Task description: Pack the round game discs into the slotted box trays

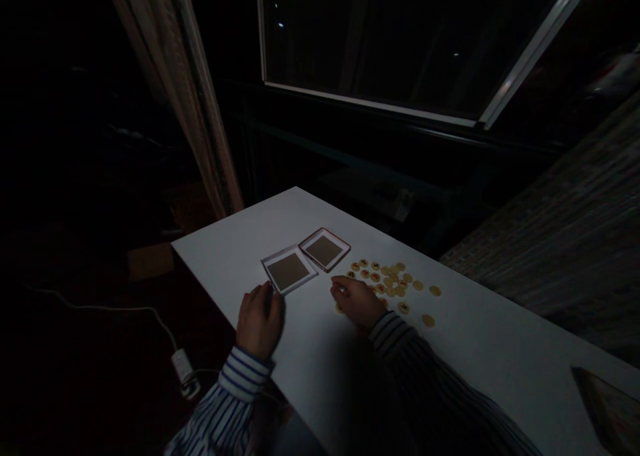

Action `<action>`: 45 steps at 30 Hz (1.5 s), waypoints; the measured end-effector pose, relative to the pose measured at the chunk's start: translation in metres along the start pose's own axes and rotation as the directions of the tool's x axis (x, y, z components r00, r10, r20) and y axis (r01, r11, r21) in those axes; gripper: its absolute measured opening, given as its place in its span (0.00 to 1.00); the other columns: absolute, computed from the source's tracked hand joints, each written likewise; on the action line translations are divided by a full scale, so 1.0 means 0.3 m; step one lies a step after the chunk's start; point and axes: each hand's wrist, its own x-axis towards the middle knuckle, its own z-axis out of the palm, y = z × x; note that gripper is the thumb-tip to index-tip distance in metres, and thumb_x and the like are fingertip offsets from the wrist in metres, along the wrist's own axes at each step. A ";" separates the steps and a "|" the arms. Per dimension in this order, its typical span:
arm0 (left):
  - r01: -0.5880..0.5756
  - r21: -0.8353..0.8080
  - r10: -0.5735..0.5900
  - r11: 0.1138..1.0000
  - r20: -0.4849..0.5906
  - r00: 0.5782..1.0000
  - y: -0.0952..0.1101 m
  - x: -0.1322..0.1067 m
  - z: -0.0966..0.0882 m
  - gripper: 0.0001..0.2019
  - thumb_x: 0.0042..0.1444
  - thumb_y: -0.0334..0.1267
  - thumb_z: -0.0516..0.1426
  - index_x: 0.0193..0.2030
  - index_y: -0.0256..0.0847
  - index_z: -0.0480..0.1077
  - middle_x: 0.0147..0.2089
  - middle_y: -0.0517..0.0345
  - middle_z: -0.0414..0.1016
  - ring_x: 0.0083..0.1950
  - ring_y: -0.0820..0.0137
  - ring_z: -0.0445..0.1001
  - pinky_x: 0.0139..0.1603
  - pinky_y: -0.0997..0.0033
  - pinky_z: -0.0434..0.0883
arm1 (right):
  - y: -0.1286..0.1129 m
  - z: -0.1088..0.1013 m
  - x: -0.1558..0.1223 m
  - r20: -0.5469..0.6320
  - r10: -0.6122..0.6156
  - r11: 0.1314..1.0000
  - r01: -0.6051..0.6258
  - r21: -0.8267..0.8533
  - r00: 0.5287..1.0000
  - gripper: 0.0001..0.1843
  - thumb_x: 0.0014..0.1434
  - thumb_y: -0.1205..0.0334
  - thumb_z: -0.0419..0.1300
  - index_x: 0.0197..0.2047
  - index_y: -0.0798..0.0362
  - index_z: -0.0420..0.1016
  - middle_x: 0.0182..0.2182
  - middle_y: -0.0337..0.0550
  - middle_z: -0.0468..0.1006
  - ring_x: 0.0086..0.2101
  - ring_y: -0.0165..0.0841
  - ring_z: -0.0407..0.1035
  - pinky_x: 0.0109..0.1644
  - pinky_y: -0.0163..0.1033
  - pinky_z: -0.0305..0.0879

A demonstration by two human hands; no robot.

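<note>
On the white table lie two square, shallow tray-like box halves, the nearer one [289, 271] grey-rimmed and the farther one [325, 250] brown-rimmed, both with dark flat bottoms. My left hand [260, 319] is at the near left corner of the grey-rimmed half, thumb and fingers loosely bent and apart; whether it touches the rim I cannot tell. My right hand [359, 301] hovers at the left side of several round yellowish xiangqi pieces [376, 278], some marked red or black. Its thumb and fingers are curled together; what they hold, if anything, is hidden.
The white table [480, 349] runs towards the lower right, where a dark-framed flat object [610, 409] lies. A power strip [184, 369] with a white cable is down at the left. Curtains [195, 96] hang left and right of a dark window [380, 49]. The room is dim.
</note>
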 end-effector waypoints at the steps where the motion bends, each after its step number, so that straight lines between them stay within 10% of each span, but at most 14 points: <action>1: -0.008 0.047 0.008 0.999 -0.007 1.000 -0.003 0.000 0.002 0.19 0.58 0.42 0.47 0.51 0.34 0.65 0.51 0.43 0.69 0.55 0.57 0.64 0.59 0.51 0.55 | -0.002 0.010 0.018 0.006 0.007 1.000 -0.007 0.005 1.000 0.20 0.57 0.59 0.49 0.49 0.57 0.70 0.43 0.48 0.76 0.41 0.34 0.70 0.44 0.35 0.61; 24: -0.086 0.151 0.087 0.985 0.001 0.996 -0.005 0.005 -0.004 0.17 0.59 0.40 0.46 0.50 0.35 0.66 0.48 0.45 0.70 0.53 0.59 0.65 0.57 0.55 0.60 | -0.062 0.100 0.149 0.028 0.015 0.996 -0.013 -0.093 0.999 0.18 0.57 0.61 0.48 0.47 0.55 0.72 0.41 0.49 0.77 0.41 0.37 0.71 0.45 0.38 0.62; 45: -0.027 -0.059 0.025 0.998 -0.049 0.999 -0.022 -0.003 -0.002 0.18 0.58 0.43 0.48 0.49 0.36 0.67 0.47 0.46 0.73 0.49 0.61 0.69 0.52 0.58 0.66 | -0.076 0.071 0.142 0.092 0.292 0.719 -0.282 0.636 0.952 0.10 0.56 0.62 0.53 0.37 0.58 0.71 0.20 0.37 0.71 0.20 0.24 0.64 0.19 0.26 0.56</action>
